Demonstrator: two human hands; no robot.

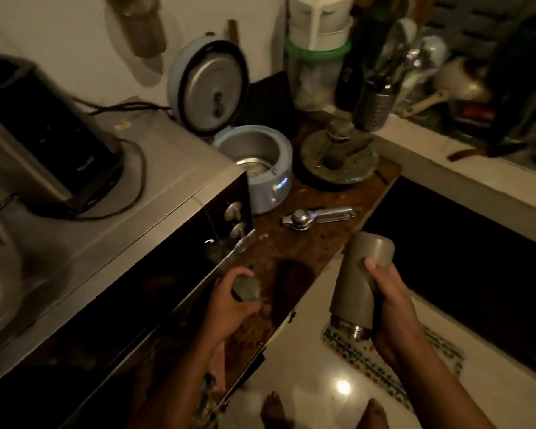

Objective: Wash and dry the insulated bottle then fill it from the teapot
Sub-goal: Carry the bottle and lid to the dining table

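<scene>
The right hand (390,308) grips the bottle (358,274) with its fingers curled round the olive body and the thumb pressed on the front. The bottle is upside down and tilted, with its bare steel neck pointing down and its flat base up. It hangs in the air nearer the camera than the cooker (260,168) and to the cooker's right, off the edge of the counter (291,252) and above the floor (307,351).

The left hand (232,308) is closed round the cap (245,288), a small olive piece with a dark rim. It is held low over the wooden counter, straight toward the camera from the cooker. Blur hides whether the cap touches the wood.

The cooker is a pale blue pot with its lid swung up against the wall, and it stands at the far end of the counter. A metal squeezer (316,215) lies flat just in front of it, between it and the bottle. A round stone grinder (338,156) sits just to the cooker's right, and a perforated cutlery holder (376,109) stands behind the grinder. The microwave (136,212) is just beside the cooker's left side, and its dials face the counter.

Below the bottle, well in front of the cooker, a patterned mat (384,360) lies on the pale, glossy floor.
</scene>
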